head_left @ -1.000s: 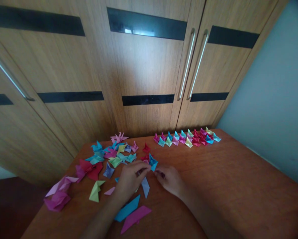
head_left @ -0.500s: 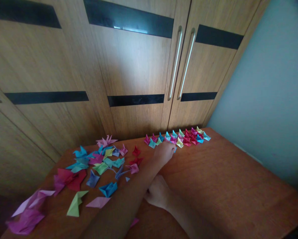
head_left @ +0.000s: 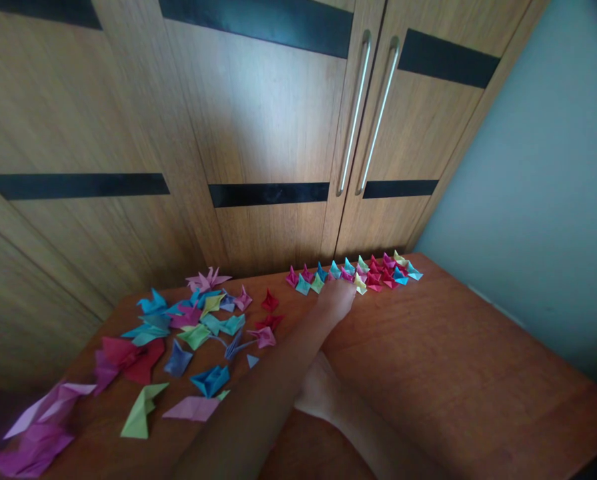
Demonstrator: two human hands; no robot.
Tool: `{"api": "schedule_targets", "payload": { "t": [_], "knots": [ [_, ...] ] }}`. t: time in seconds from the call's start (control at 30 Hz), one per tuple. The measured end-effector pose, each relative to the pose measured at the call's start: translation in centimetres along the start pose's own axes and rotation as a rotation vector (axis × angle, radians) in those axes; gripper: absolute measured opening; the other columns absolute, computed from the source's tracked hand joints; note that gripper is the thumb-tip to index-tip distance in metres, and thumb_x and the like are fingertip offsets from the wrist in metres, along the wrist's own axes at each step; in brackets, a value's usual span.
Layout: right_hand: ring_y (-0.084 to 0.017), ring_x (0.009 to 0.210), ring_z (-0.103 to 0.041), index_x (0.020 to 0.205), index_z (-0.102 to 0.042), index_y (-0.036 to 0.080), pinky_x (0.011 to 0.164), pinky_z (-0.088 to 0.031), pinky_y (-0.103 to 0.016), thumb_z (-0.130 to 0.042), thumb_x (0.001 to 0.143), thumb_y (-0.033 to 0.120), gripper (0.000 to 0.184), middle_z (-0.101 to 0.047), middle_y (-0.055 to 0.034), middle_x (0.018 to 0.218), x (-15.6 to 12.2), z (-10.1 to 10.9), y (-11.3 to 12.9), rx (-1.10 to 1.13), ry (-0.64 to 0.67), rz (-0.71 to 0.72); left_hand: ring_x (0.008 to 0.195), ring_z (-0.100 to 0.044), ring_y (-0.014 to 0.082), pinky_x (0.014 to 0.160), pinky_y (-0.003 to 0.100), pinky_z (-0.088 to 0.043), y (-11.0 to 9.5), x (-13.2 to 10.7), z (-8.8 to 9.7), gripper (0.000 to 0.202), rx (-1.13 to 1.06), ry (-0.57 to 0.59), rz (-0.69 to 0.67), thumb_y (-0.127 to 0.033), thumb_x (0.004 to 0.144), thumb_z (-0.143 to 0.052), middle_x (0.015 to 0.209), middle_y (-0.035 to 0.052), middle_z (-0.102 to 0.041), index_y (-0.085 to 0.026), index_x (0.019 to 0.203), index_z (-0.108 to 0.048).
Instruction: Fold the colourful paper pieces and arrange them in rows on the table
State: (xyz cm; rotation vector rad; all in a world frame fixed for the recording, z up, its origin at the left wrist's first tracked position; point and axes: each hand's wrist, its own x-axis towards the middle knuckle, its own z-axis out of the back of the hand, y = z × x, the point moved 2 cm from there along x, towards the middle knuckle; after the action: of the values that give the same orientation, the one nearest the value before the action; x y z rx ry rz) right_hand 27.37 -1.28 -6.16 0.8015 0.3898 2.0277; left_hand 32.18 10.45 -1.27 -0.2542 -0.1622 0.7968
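On my feed, the left hand (head_left: 337, 300) is at the near edge of the folded-paper row (head_left: 373, 279), right of centre frame; the right hand (head_left: 320, 388) sits lower, partly behind the left forearm (head_left: 276, 390). I cannot tell whether either's fingers grasp anything.

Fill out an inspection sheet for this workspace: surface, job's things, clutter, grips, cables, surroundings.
Surface: reddish-brown table, bare at right front.
Job's things: small folded papers in rough rows at the back right.
Clutter: loose folded pieces spread at left, some overlapping.
Left grip: at the front row; can't tell whether it holds a piece.
Right grip: partly hidden behind the left forearm; contents not visible.
Cables: nothing seen.
Surroundings: wooden cupboard doors behind, pale wall at right.
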Motion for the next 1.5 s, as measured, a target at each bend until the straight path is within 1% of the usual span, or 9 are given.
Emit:
{"api": "schedule_targets", "payload": {
  "t": [0.23, 0.37, 0.47, 0.63, 0.77, 0.9, 1.07, 1.37, 1.5],
  "knots": [
    [-0.018, 0.08, -0.064, 0.087, -0.064, 0.022, 0.07, -0.044, -0.025, -0.054, 0.077, 0.018, 0.015, -0.071, -0.0021, 0.093, -0.1, 0.3, 0.2, -0.06, 0.072, -0.014, 0.091, -0.064, 0.0229, 0.076, 0.033, -0.049, -0.1, -0.8, 1.1, 0.02, -0.017, -0.139, 0.009, -0.027, 0.087, -0.053, 0.095, 0.0092, -0.069, -0.02, 0.1, -0.066],
    [-0.016, 0.074, -0.064, 0.081, -0.065, 0.022, 0.063, -0.041, -0.022, -0.05, 0.078, 0.016, 0.016, -0.07, -0.0013, 0.08, 0.2, 0.9, 0.7, -0.072, 0.116, -0.068, 0.089, -0.064, 0.0203, 0.077, 0.029, -0.047, 1.8, -3.2, 3.1, 0.023, -0.003, -0.217, 0.06, -0.028, 0.09, -0.046, 0.093, 0.0069, -0.07, -0.021, 0.096, -0.067],
    [-0.013, 0.07, -0.061, 0.088, -0.065, 0.023, 0.062, -0.04, -0.02, -0.047, 0.08, 0.015, 0.021, -0.068, 0.0005, 0.08, 0.6, 1.3, 0.6, -0.022, 0.076, -0.114, 0.093, -0.064, 0.0223, 0.077, 0.031, -0.047, 4.6, -6.6, 4.8, 0.025, 0.029, -0.257, 0.139, -0.029, 0.09, -0.044, 0.1, 0.0064, -0.069, -0.024, 0.103, -0.064],
    [-0.015, 0.074, -0.059, 0.087, -0.065, 0.022, 0.067, -0.04, -0.023, -0.046, 0.082, 0.014, 0.021, -0.066, -0.0016, 0.081, 0.9, 1.9, -1.2, -0.087, -0.092, -0.315, 0.097, -0.062, 0.0271, 0.083, 0.037, -0.046, 9.0, -14.5, 6.4, 0.028, 0.081, -0.264, 0.268, -0.029, 0.083, -0.054, 0.106, 0.0125, -0.067, -0.018, 0.108, -0.062],
    [-0.019, 0.09, -0.058, 0.108, -0.059, 0.021, 0.078, -0.044, -0.028, -0.047, 0.082, 0.018, 0.029, -0.063, -0.0064, 0.099, 1.2, 2.1, -2.2, -0.158, -0.182, -0.387, 0.105, -0.058, 0.0258, 0.09, 0.037, -0.044, 10.3, -20.2, 5.6, 0.034, 0.075, -0.216, 0.281, -0.036, 0.083, -0.055, 0.116, 0.0104, -0.063, -0.022, 0.113, -0.06],
    [-0.025, 0.113, -0.049, 0.13, -0.045, 0.02, 0.092, -0.041, -0.035, -0.051, 0.081, 0.021, 0.049, -0.054, -0.0112, 0.123, 2.0, 1.5, -2.2, -0.244, -0.157, -0.328, 0.115, -0.052, 0.0281, 0.098, 0.043, -0.038, 10.4, -23.7, 4.4, 0.04, 0.127, -0.216, 0.289, -0.036, 0.078, -0.061, 0.122, 0.0106, -0.059, -0.023, 0.117, -0.059],
    [-0.024, 0.114, -0.05, 0.134, -0.041, 0.019, 0.092, -0.042, -0.035, -0.05, 0.082, 0.021, 0.052, -0.052, -0.0111, 0.127, 3.5, 0.7, -1.6, -0.255, -0.088, -0.288, 0.113, -0.053, 0.0275, 0.097, 0.043, -0.039, 10.7, -25.0, 4.1, 0.036, 0.141, -0.235, 0.302, -0.023, 0.079, -0.058, 0.119, 0.0092, -0.061, -0.025, 0.115, -0.061],
    [-0.017, 0.094, -0.059, 0.108, -0.061, 0.024, 0.082, -0.045, -0.026, -0.051, 0.083, 0.016, 0.028, -0.063, -0.0043, 0.104, 5.0, -0.5, 0.2, -0.127, -0.011, -0.129, 0.1, -0.058, 0.0243, 0.088, 0.038, -0.044, 11.1, -25.5, 5.0, 0.034, 0.15, -0.204, 0.295, -0.009, 0.079, -0.052, 0.102, 0.0064, -0.066, -0.026, 0.105, -0.065],
    [-0.015, 0.075, -0.059, 0.103, -0.064, 0.023, 0.073, -0.046, -0.025, -0.053, 0.082, 0.016, 0.024, -0.065, -0.0026, 0.09, 4.6, -0.6, -0.4, -0.013, -0.072, -0.15, 0.106, -0.056, 0.0254, 0.093, 0.042, -0.042, 10.9, -25.6, 5.2, 0.023, 0.089, -0.238, 0.264, -0.016, 0.077, -0.059, 0.111, 0.0046, -0.064, -0.028, 0.096, -0.067]
  ]
}}
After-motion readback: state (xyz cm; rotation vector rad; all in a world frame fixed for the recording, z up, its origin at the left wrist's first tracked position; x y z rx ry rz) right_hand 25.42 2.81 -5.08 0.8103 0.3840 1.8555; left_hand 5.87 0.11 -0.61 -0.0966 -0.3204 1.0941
